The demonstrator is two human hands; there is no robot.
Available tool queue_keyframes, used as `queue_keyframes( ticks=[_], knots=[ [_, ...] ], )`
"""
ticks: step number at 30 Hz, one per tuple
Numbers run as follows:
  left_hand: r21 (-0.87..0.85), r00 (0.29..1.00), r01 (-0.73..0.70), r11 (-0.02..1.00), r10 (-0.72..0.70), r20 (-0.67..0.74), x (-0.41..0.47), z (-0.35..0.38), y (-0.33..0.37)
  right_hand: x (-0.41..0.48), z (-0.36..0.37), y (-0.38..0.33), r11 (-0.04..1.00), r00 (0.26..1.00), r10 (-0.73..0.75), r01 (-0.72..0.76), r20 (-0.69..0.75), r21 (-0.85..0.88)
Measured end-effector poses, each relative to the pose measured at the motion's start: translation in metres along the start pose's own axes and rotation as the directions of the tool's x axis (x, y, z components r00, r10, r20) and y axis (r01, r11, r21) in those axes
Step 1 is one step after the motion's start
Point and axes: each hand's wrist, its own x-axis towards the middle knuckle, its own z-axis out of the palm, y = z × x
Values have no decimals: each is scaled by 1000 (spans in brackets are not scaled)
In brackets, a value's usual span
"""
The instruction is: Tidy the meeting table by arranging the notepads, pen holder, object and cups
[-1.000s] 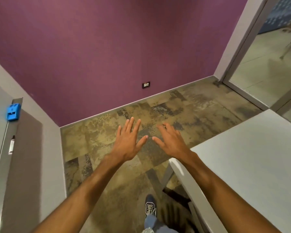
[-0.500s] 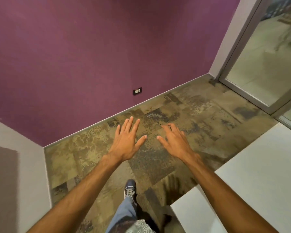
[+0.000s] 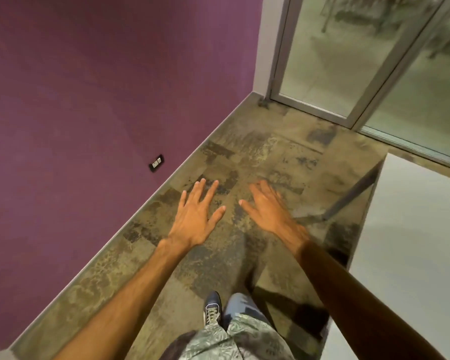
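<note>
My left hand [image 3: 196, 216] is stretched out in front of me over the floor, palm down, fingers spread, holding nothing. My right hand [image 3: 269, 210] is beside it, also palm down with fingers apart and empty, slightly blurred. A corner of the white meeting table [image 3: 411, 229] shows at the right edge, bare where I can see it. No notepads, pen holder or cups are in view.
A purple wall [image 3: 102, 87] with a black socket [image 3: 157, 162] runs along the left. Patterned brown carpet [image 3: 257, 157] covers the floor. A glass door with a metal frame [image 3: 320, 107] stands at the back right. My shoe [image 3: 212, 306] is below.
The view has swung to the right: the grey board and wall on the left are gone, the glass door is larger, and the table sits farther right. Both hands stay open.
</note>
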Motion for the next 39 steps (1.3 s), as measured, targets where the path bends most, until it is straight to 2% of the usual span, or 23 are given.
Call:
queue_keyframes(
  ticks=[2, 4, 8, 12, 19, 27, 33, 39],
  knots=[
    [-14, 999, -35, 999, 35, -8, 14, -4, -2, 8, -6, 0, 1000, 1000, 8, -8, 1, -11],
    [-32, 992, -125, 992, 125, 18, 62, -9, -1, 33, -19, 10, 995, 994, 99, -99, -42, -6],
    [-33, 976, -212, 977, 213, 37, 130, -14, 9, 67, -43, 33, 979, 976, 201, -201, -77, 13],
    [-37, 951, -304, 952, 306, 39, 208, -12, 25, 108, -62, 69, 974, 961, 221, -227, -165, -17],
    [-46, 921, -375, 926, 378, 89, 368, 5, 73, 208, -112, 160, 926, 907, 378, -374, -184, 57],
    [-21, 885, -445, 895, 443, 143, 519, 9, 157, 275, -189, 264, 869, 832, 491, -487, -257, 84],
    [-51, 814, -549, 834, 548, 192, 609, 16, 219, 311, -223, 331, 807, 758, 583, -582, -294, 100],
    [-61, 715, -659, 750, 649, 258, 715, 44, 273, 356, -248, 404, 726, 665, 676, -676, -317, 128]
  ],
)
